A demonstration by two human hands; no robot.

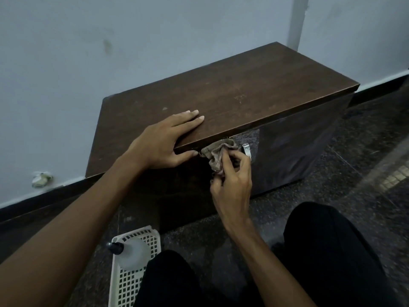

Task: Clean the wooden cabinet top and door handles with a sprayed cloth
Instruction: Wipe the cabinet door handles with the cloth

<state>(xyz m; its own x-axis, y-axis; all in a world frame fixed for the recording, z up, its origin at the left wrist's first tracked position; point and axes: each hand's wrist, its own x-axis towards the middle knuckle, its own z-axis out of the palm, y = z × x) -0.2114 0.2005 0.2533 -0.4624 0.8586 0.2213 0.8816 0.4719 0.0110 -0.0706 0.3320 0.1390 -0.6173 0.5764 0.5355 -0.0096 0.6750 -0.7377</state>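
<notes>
Nearest, the person's legs (327, 251) in black trousers fold over a dark speckled floor (365, 162). At the near left stands a white lattice basket (126, 284) with a translucent spray bottle (132, 253) lying in it, dark cap to the left. Beyond the knees, the right hand (232, 185) reaches up to the front of the wooden cabinet (298, 151), its fingers curled round a bunched brownish cloth (219, 154). The cloth is pressed against the front just under the overhanging top. A shiny metal door handle (247, 150) shows just right of the cloth and touches it; whether a second handle sits under the cloth cannot be told. To the left, the left hand (163, 142) lies flat on the cabinet top (243, 91) near its front edge, fingers straight and close together. Its thumb is stretched along the underside of that edge, the tip close to the cloth. The dark brown top runs away to the far right, with faint pale marks on it. Behind it rises a pale blue-grey wall (132, 41) with a dark skirting (33, 209) at its foot.
</notes>
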